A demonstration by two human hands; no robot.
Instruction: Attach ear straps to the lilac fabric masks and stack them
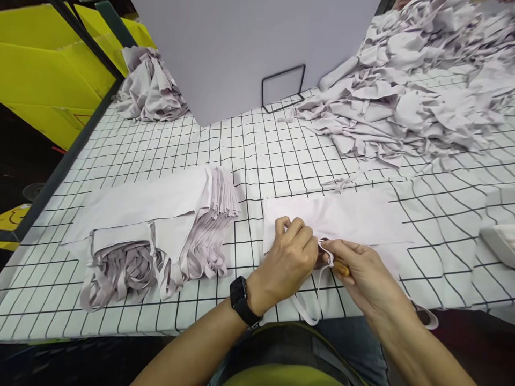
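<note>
A pale lilac fabric piece [333,212] with thin straps lies flat on the table before me. My left hand [292,254], with a black watch on its wrist, is closed at the near edge of this piece and pinches a narrow strap [326,254]. Close beside it, my right hand [360,268] is closed around a small tool with a yellow-orange handle [341,268]. Its thumb and finger also touch the strap. The tool's working end is mostly hidden between the hands. A loop of strap [309,316] hangs down below them.
To the left rests a neat stack of similar folded pieces [148,198] with bunched straps. Loose fabric heaps [418,112] cover the back right, with a smaller pile [148,86] back left. A grey board [249,53] and black wire stand [284,88] are on the gridded tablecloth [225,142].
</note>
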